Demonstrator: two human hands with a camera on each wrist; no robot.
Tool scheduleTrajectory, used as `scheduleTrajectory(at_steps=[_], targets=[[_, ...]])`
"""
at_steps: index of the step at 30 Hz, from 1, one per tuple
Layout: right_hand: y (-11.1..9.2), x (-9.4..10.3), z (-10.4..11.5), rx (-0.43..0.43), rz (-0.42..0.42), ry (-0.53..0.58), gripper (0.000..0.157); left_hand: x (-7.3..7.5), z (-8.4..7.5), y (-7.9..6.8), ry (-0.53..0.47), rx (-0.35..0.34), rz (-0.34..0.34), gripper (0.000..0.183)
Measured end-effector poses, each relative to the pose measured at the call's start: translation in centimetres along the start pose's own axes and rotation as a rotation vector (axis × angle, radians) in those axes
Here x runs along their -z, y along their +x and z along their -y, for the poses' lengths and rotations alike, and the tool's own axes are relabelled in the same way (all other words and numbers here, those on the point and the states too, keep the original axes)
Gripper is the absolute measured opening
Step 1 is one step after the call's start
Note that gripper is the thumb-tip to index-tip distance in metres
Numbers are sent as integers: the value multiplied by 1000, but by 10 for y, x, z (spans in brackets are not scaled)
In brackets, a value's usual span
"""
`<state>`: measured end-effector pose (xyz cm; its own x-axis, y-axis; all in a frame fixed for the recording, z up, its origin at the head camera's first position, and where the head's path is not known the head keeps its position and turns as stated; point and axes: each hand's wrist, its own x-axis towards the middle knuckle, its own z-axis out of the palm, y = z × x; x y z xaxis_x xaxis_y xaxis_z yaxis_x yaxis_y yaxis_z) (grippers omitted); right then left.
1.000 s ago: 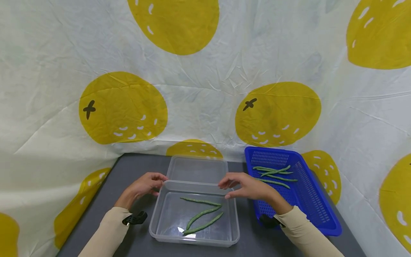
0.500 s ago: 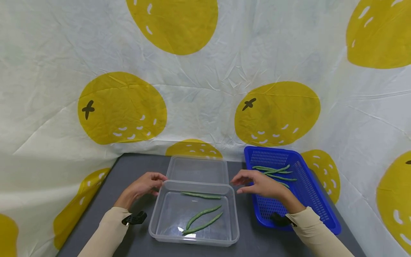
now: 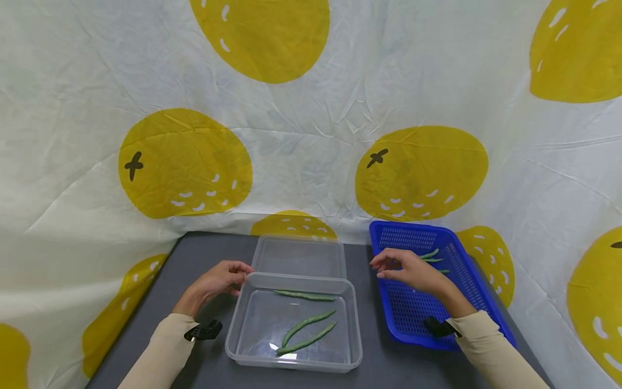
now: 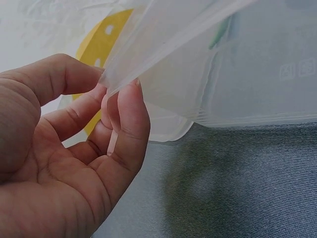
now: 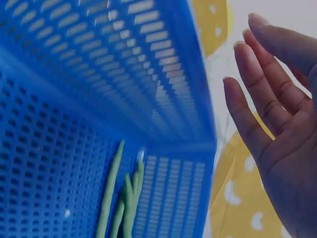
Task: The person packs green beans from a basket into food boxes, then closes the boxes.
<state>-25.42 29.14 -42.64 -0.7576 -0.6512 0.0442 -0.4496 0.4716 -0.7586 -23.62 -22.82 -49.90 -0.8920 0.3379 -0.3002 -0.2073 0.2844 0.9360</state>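
My left hand (image 3: 221, 281) pinches the far left corner of a clear plastic container (image 3: 232, 329); the left wrist view shows the thumb and fingers (image 4: 131, 111) at the container's corner rim. Inside it lie three green beans, one across the far side (image 3: 303, 295) and two slanted nearer the front. Over the left edge of a blue perforated basket (image 3: 413, 319) hovers my right hand (image 3: 408, 270), holding nothing, its fingers relaxed. Several green beans (image 5: 111, 186) lie in the basket's far end, partly hidden behind that hand in the head view.
A clear lid or second shallow container (image 3: 298, 256) lies behind the container on the dark grey table (image 3: 204, 248). A white cloth with yellow fruit prints (image 3: 301, 173) hangs behind and at both sides.
My right hand has let go of a green bean in the container, where it now lies along the far side, and moved right to the basket. The left hand stays put.
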Motion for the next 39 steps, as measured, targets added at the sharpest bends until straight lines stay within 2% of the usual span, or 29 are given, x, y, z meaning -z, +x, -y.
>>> scheduleTrajectory(at_steps=[4,14,19,25,31,39], targets=[[-3,7,-11,-5,-27,-4,23,-1,-1,-1,3,1,1,32],[-12,19,-48,-85,-62,-8,22,-2,-1,-4,3,-28,12,32],[-16,24,-64,-106,-86,-16,23,-3,0,-4,6,-22,13,32],[-19,30,-78,-123,-107,-7,24,-1,-1,-2,19,-18,9,35],[-22,34,-91,-155,-93,8,27,1,1,0,18,-10,-2,34],[-25,38,-105,-198,-110,-30,30,0,0,-1,11,-5,-6,33]])
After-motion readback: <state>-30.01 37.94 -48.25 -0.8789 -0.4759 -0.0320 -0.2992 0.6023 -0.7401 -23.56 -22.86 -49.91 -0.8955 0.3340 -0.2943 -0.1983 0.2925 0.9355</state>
